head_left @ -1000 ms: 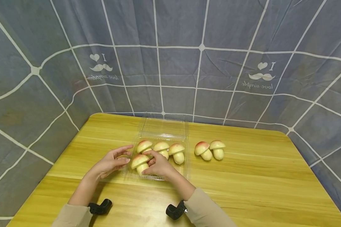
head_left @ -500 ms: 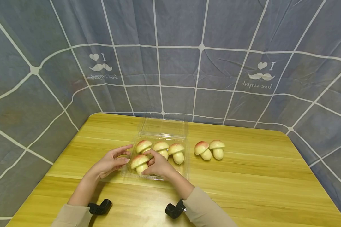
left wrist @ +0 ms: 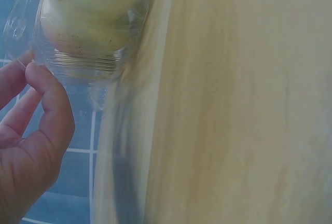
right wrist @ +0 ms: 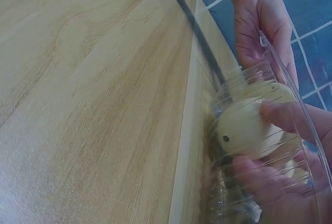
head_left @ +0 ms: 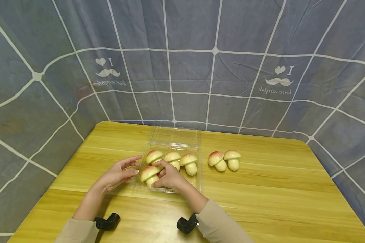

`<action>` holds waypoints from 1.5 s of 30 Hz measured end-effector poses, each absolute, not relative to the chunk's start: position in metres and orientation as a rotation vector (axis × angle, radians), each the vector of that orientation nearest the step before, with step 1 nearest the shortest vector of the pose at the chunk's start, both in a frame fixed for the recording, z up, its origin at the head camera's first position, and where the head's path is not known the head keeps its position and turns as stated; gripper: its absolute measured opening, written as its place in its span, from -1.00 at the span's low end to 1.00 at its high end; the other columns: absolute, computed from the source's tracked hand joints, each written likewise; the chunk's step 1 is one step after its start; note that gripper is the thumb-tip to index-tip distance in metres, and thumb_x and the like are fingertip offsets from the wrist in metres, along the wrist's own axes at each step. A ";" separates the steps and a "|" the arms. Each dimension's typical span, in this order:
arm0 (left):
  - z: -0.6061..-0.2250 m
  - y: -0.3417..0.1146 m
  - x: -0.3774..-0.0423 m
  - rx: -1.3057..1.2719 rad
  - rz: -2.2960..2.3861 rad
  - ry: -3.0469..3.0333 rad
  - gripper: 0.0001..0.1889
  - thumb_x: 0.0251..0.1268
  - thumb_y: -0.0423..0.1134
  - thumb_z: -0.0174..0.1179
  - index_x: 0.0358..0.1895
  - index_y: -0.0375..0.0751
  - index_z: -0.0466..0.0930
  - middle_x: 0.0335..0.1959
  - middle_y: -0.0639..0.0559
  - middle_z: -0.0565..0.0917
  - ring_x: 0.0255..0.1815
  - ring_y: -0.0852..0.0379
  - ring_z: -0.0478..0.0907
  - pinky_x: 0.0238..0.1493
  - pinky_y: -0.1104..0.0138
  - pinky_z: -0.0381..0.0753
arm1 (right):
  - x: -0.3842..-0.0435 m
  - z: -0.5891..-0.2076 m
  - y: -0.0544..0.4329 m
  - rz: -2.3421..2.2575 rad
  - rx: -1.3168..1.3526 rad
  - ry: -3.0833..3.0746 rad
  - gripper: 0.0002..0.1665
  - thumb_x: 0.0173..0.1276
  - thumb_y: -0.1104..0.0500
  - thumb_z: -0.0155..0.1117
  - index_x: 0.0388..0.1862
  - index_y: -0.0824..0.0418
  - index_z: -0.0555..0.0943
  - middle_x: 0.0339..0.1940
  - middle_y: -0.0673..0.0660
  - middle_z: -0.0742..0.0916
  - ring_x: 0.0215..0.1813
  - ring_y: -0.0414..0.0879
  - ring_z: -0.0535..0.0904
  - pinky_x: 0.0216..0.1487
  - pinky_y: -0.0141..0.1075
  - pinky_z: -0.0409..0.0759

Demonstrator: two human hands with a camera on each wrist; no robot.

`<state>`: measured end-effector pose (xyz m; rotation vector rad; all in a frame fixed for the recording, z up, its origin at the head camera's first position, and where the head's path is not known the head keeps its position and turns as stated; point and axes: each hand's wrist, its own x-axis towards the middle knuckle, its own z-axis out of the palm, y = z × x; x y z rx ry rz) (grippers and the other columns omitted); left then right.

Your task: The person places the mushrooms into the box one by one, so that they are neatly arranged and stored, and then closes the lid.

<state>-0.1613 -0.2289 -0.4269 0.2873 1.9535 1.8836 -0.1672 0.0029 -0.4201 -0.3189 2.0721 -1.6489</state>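
Note:
A clear plastic box (head_left: 199, 182) lies with its lid raised at the back, several yellow mushrooms with reddish caps inside. My right hand (head_left: 170, 176) reaches into the box and grips the front-left mushroom (head_left: 149, 172), thumb and fingers about its stem. In the right wrist view, the pale round stem end (right wrist: 244, 130) shows between finger and thumb. Behind it sit a back-left mushroom (head_left: 153, 156), a middle mushroom (head_left: 172, 157) and a right mushroom (head_left: 189, 163). At the box's left edge, my left hand (head_left: 118, 173) holds the rim (left wrist: 36, 37) between curved fingers and thumb.
Right of the box, a red-capped mushroom (head_left: 216, 161) and a paler mushroom (head_left: 232, 160) lie side by side on the wooden table (head_left: 276, 189). The transparent lid (head_left: 174, 135) leans back towards the grey-blue grid curtain (head_left: 191, 74). Black wrist devices (head_left: 107, 221) are on both wrists.

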 end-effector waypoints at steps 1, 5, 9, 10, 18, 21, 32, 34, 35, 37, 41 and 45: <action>-0.427 -0.229 -0.161 0.286 1.883 1.955 -0.33 0.33 -0.39 0.09 0.43 -0.37 -0.01 0.06 -0.24 0.26 -0.24 0.16 0.42 -0.33 0.41 0.46 | -0.168 -0.420 0.003 -1.648 -0.318 2.073 -0.20 -0.15 0.53 0.45 0.14 0.14 0.48 -0.36 0.20 0.57 -0.37 -0.08 0.51 -0.42 -0.33 0.51; -0.427 -0.229 -0.161 0.284 1.879 1.959 -0.33 0.33 -0.39 0.09 0.43 -0.36 -0.01 0.07 -0.24 0.26 -0.21 0.15 0.43 -0.31 0.40 0.48 | -0.169 -0.421 0.003 -1.633 -0.326 2.078 -0.22 -0.14 0.52 0.45 0.13 0.16 0.49 -0.38 0.19 0.59 -0.38 -0.09 0.52 -0.41 -0.33 0.52; -0.426 -0.229 -0.161 0.285 1.878 1.957 -0.33 0.33 -0.38 0.09 0.43 -0.36 -0.01 0.06 -0.23 0.26 -0.21 0.15 0.43 -0.31 0.41 0.48 | -0.171 -0.421 0.004 -1.614 -0.343 2.092 -0.23 -0.14 0.51 0.46 0.13 0.17 0.49 -0.39 0.18 0.60 -0.39 -0.09 0.54 -0.39 -0.33 0.54; -0.426 -0.229 -0.162 0.284 1.878 1.958 -0.33 0.33 -0.38 0.09 0.43 -0.36 -0.01 0.06 -0.23 0.26 -0.21 0.15 0.43 -0.32 0.41 0.48 | -0.171 -0.421 0.004 -1.609 -0.347 2.094 -0.23 -0.13 0.50 0.46 0.13 0.16 0.49 -0.38 0.18 0.60 -0.39 -0.09 0.55 -0.39 -0.33 0.54; -0.425 -0.228 -0.162 0.281 1.870 1.962 -0.32 0.33 -0.38 0.09 0.44 -0.36 -0.02 0.08 -0.25 0.25 -0.21 0.15 0.43 -0.31 0.41 0.48 | -0.171 -0.420 0.006 -1.581 -0.370 2.122 -0.23 -0.12 0.48 0.47 0.15 0.16 0.50 -0.36 0.15 0.59 -0.35 -0.09 0.55 -0.37 -0.32 0.53; -0.426 -0.229 -0.162 0.281 1.869 1.961 -0.32 0.33 -0.39 0.08 0.44 -0.36 -0.03 0.08 -0.26 0.25 -0.23 0.16 0.42 -0.31 0.41 0.48 | -0.171 -0.420 0.006 -1.595 -0.358 2.110 -0.24 -0.12 0.48 0.47 0.14 0.16 0.50 -0.36 0.15 0.61 -0.36 -0.09 0.56 -0.36 -0.31 0.54; -0.427 -0.230 -0.159 0.304 1.876 1.964 -0.32 0.33 -0.38 0.09 0.43 -0.40 -0.03 0.08 -0.28 0.25 -0.33 0.22 0.40 -0.36 0.42 0.46 | -0.169 -0.419 0.012 -1.629 -0.342 2.056 -0.29 -0.06 0.48 0.44 0.14 0.21 0.50 -0.32 0.18 0.62 -0.34 -0.05 0.56 -0.35 -0.27 0.58; -0.427 -0.230 -0.159 0.306 1.874 1.965 -0.32 0.33 -0.38 0.09 0.43 -0.40 -0.03 0.08 -0.29 0.24 -0.32 0.21 0.41 -0.35 0.42 0.46 | -0.169 -0.419 0.013 -1.636 -0.333 2.046 -0.29 -0.06 0.48 0.44 0.14 0.22 0.50 -0.32 0.18 0.62 -0.34 -0.05 0.57 -0.34 -0.26 0.59; -0.426 -0.229 -0.159 0.305 1.873 1.966 -0.32 0.33 -0.38 0.09 0.43 -0.40 -0.03 0.08 -0.29 0.25 -0.32 0.21 0.41 -0.35 0.42 0.46 | -0.169 -0.418 0.013 -1.640 -0.330 2.039 -0.29 -0.06 0.48 0.43 0.14 0.22 0.49 -0.31 0.19 0.62 -0.34 -0.04 0.57 -0.33 -0.25 0.59; -0.426 -0.229 -0.159 0.300 1.873 1.966 -0.32 0.33 -0.38 0.09 0.43 -0.40 -0.03 0.08 -0.28 0.25 -0.31 0.21 0.41 -0.35 0.42 0.47 | -0.169 -0.417 0.015 -1.646 -0.326 2.025 -0.28 -0.05 0.48 0.43 0.16 0.22 0.48 -0.28 0.20 0.62 -0.32 -0.03 0.58 -0.30 -0.23 0.60; -0.426 -0.228 -0.160 0.287 1.873 1.967 -0.31 0.32 -0.38 0.10 0.43 -0.39 -0.02 0.07 -0.26 0.26 -0.30 0.20 0.41 -0.34 0.42 0.47 | -0.169 -0.415 0.022 -1.640 -0.333 2.021 -0.29 -0.01 0.43 0.43 0.18 0.19 0.47 -0.22 0.22 0.62 -0.23 -0.02 0.58 -0.25 -0.21 0.61; -0.425 -0.228 -0.161 0.290 1.879 1.962 -0.31 0.31 -0.39 0.10 0.43 -0.39 -0.03 0.06 -0.24 0.27 -0.28 0.19 0.42 -0.34 0.42 0.47 | -0.169 -0.412 0.030 -1.658 -0.341 2.002 -0.28 0.01 0.42 0.42 0.20 0.19 0.46 -0.17 0.26 0.64 -0.14 0.00 0.56 -0.22 -0.20 0.60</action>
